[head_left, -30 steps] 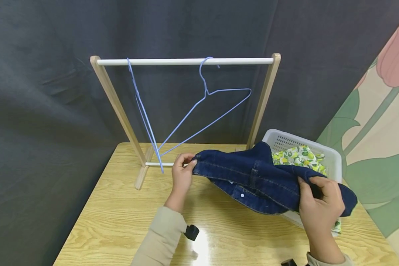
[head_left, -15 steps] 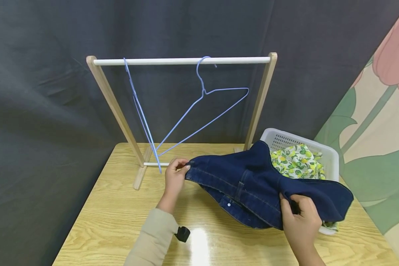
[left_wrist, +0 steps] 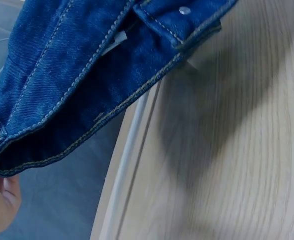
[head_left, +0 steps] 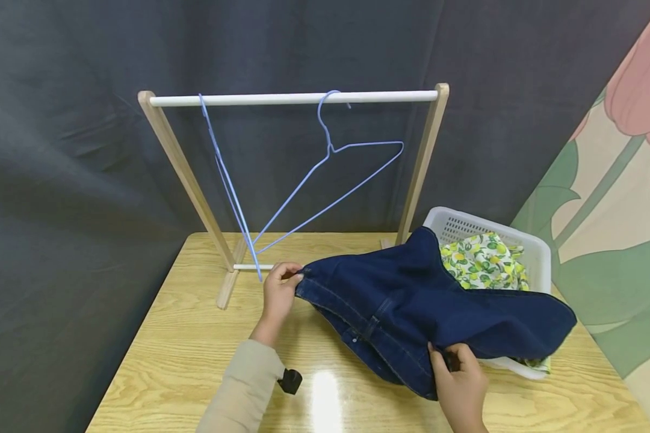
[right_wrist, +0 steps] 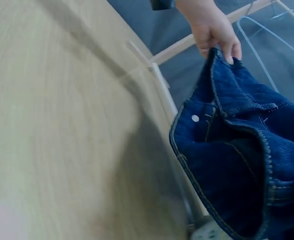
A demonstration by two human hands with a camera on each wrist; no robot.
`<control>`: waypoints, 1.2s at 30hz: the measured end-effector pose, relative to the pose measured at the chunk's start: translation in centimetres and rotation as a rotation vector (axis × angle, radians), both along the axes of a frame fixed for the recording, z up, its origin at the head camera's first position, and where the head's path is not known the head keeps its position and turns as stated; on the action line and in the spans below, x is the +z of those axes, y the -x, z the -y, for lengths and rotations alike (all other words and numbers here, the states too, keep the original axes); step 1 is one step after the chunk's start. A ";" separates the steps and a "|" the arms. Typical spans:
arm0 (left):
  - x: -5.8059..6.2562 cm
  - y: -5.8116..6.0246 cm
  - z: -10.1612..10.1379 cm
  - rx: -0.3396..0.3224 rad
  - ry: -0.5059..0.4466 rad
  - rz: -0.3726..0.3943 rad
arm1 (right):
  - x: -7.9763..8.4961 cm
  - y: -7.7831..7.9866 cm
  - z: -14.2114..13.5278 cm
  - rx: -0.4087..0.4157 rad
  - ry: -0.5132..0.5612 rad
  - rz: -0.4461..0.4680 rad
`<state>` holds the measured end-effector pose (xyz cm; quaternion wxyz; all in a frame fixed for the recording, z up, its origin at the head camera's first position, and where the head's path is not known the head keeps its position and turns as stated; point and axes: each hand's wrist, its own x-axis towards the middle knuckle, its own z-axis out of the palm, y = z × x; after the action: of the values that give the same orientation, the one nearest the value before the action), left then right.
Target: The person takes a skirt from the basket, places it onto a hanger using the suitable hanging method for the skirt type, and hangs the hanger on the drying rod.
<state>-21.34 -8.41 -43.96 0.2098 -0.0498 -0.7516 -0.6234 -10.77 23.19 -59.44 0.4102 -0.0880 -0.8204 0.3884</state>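
Note:
Dark blue denim shorts [head_left: 406,300] are stretched between my hands above the table, the waistband toward me and the legs toward the back right. My left hand [head_left: 279,294] pinches one end of the waistband. With thumb and fingers, my right hand [head_left: 460,382] grips the other end, lower and nearer to me. In the left wrist view, the waistband [left_wrist: 87,95] gapes and a snap button [left_wrist: 184,10] shows. From the right wrist, the waist opening [right_wrist: 236,165] is seen, with my left hand [right_wrist: 214,32] at its far corner.
Behind stands a wooden rack [head_left: 298,99] with a white bar. A blue hanger [head_left: 330,207] faces forward there, and other blue hanger wire [head_left: 227,180] hangs edge-on at left. A white basket [head_left: 541,264] at right holds lemon-print cloth [head_left: 484,261]; the shorts partly cover it.
My right hand has moved left and toward me with its end of the waistband. The shorts now slant more, and more of the legs shows. My left hand shifted slightly left.

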 end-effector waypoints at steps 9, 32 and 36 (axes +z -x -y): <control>-1.1 0.4 0.5 0.010 0.044 0.023 | -0.4 -1.0 2.7 -0.005 0.226 0.323; -2.3 2.0 1.0 0.026 0.152 0.173 | 7.7 -3.0 7.0 0.251 0.707 0.491; -2.9 2.1 1.1 0.013 0.152 0.214 | 9.8 -3.2 7.7 0.175 0.570 0.618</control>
<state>-23.47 -9.47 -46.84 0.1282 0.0059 -0.8149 -0.5652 -7.53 15.45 -49.68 0.0697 -0.2400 -0.7690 0.5884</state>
